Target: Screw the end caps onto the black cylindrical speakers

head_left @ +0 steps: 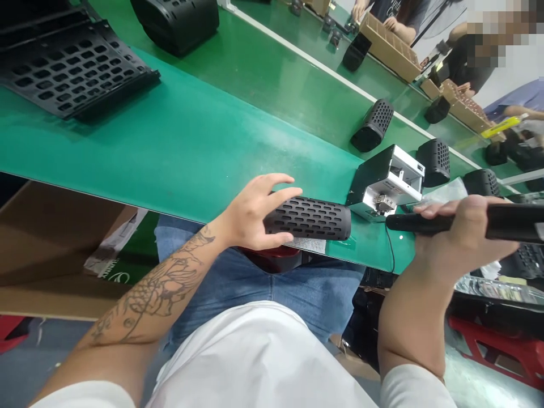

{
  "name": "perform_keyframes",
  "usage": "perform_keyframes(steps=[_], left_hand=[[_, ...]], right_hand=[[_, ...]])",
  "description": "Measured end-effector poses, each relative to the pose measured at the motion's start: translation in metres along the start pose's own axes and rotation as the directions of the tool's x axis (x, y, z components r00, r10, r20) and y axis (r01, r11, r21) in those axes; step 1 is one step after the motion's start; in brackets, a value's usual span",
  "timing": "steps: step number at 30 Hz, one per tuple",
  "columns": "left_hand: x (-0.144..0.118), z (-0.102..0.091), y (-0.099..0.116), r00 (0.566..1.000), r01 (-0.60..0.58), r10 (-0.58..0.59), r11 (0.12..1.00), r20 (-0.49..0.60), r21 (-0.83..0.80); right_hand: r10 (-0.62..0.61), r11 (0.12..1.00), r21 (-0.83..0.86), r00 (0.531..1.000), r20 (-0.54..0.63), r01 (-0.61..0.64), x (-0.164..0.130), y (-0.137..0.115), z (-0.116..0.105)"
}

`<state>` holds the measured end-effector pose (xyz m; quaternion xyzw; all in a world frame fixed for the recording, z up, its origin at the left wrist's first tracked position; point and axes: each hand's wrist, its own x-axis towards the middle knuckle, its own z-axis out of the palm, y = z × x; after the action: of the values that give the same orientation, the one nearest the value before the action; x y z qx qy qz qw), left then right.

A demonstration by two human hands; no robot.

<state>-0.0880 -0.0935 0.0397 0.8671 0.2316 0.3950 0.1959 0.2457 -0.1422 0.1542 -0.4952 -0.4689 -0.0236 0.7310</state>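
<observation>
Head camera shows left hand (pixel 250 214) grasping a black perforated cylinder (pixel 312 218) at the bench (pixel 182 141) near edge; right hand (pixel 461 229) clenches a black tool (pixel 505 222).

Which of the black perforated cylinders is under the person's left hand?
The perforated cylinder at the belt's near edge, under the left hand; the others lie farther along, untouched.

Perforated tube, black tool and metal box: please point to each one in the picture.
perforated tube (pixel 312 218), head view, middle of its slotted side.
black tool (pixel 508 222), head view, its body right of the right hand.
metal box (pixel 374 178), head view, its dark side panel.
</observation>
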Motion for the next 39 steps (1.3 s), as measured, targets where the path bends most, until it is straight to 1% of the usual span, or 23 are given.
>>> perform_keyframes(steps=[2, 4, 7, 10, 12, 13, 16, 18, 20, 21, 22, 23, 24, 25, 26, 28, 30, 32, 36, 39], left_hand=[[-0.020, 0.003, -0.013, 0.998, 0.059, -0.060, 0.994, -0.012, -0.091], [-0.037, 0.009, -0.021, 0.990, 0.144, -0.144, 0.977, 0.016, -0.158], [-0.048, 0.018, -0.024, 0.975, 0.223, -0.221, 0.953, 0.035, -0.204], [-0.049, 0.022, -0.023, 0.972, 0.232, -0.230, 0.947, 0.035, -0.223], [-0.047, 0.022, -0.024, 0.972, 0.232, -0.230, 0.945, 0.035, -0.229], [-0.047, 0.022, -0.024, 0.972, 0.233, -0.232, 0.945, 0.034, -0.231], [-0.047, 0.023, -0.026, 0.971, 0.238, -0.238, 0.942, 0.029, -0.236], [-0.047, 0.023, -0.026, 0.973, 0.228, -0.229, 0.942, 0.024, -0.244], [-0.047, 0.023, -0.026, 0.977, 0.209, -0.211, 0.945, 0.021, -0.251], [-0.047, 0.023, -0.025, 0.978, 0.206, -0.207, 0.945, 0.021, -0.253], [-0.047, 0.023, -0.025, 0.977, 0.211, -0.212, 0.944, 0.026, -0.254], [-0.046, 0.023, -0.024, 0.975, 0.223, -0.222, 0.941, 0.032, -0.255], [-0.046, 0.023, -0.023, 0.971, 0.237, -0.236, 0.937, 0.036, -0.255], [-0.047, 0.023, -0.023, 0.968, 0.249, -0.248, 0.935, 0.037, -0.254], [-0.047, 0.023, -0.022, 0.966, 0.255, -0.254, 0.934, 0.034, -0.252], [-0.047, 0.025, -0.021, 0.967, 0.250, -0.254, 0.936, 0.017, -0.248], [-0.048, 0.027, -0.020, 0.968, 0.241, -0.250, 0.938, -0.004, -0.250], [-0.047, 0.028, -0.019, 0.969, 0.233, -0.246, 0.937, -0.017, -0.258], [-0.046, 0.029, -0.019, 0.972, 0.220, -0.236, 0.935, -0.025, -0.279], [-0.046, 0.029, -0.019, 0.972, 0.219, -0.235, 0.932, -0.022, -0.289]], right_hand=[[-0.081, 0.997, -0.002, 0.997, 0.002, 0.081, 0.001, -0.006, 0.004], [-0.116, 0.992, -0.057, 0.993, -0.020, 0.114, 0.005, 0.000, 0.008], [-0.061, 0.986, -0.156, 0.997, -0.053, 0.052, 0.011, 0.023, 0.008], [0.008, 0.980, -0.198, 0.998, -0.059, -0.020, 0.012, 0.043, 0.002], [0.027, 0.979, -0.202, 0.999, -0.044, -0.036, 0.010, 0.047, -0.003], [0.037, 0.978, -0.203, 0.999, -0.033, -0.043, 0.009, 0.045, -0.005], [0.070, 0.987, -0.141, 0.997, -0.017, -0.072, 0.004, 0.024, -0.008], [0.068, 0.998, -0.016, 0.998, 0.004, -0.068, -0.001, -0.001, -0.007], [0.058, 0.990, 0.125, 0.994, 0.088, -0.068, -0.010, -0.030, -0.002], [0.056, 0.978, 0.188, 0.985, 0.163, -0.087, -0.017, -0.044, 0.003], [0.076, 0.962, 0.231, 0.954, 0.289, -0.147, -0.024, -0.058, 0.009], [0.040, 0.931, 0.317, 0.914, 0.404, -0.180, -0.034, -0.070, 0.018], [0.034, 0.898, 0.361, 0.857, 0.513, -0.252, -0.044, -0.080, 0.028], [0.004, 0.860, 0.408, 0.804, 0.594, -0.306, -0.054, -0.088, 0.039], [-0.054, 0.818, 0.464, 0.757, 0.651, -0.341, -0.064, -0.094, 0.050], [-0.085, 0.774, 0.488, 0.698, 0.711, -0.403, -0.083, -0.101, 0.073], [-0.097, 0.759, 0.490, 0.670, 0.736, -0.429, -0.096, -0.100, 0.090], [-0.095, 0.770, 0.471, 0.652, 0.752, -0.430, -0.103, -0.096, 0.101], [-0.083, 0.818, 0.413, 0.629, 0.773, -0.400, -0.107, -0.084, 0.110], [-0.083, 0.818, 0.409, 0.620, 0.780, -0.405, -0.108, -0.080, 0.115]])
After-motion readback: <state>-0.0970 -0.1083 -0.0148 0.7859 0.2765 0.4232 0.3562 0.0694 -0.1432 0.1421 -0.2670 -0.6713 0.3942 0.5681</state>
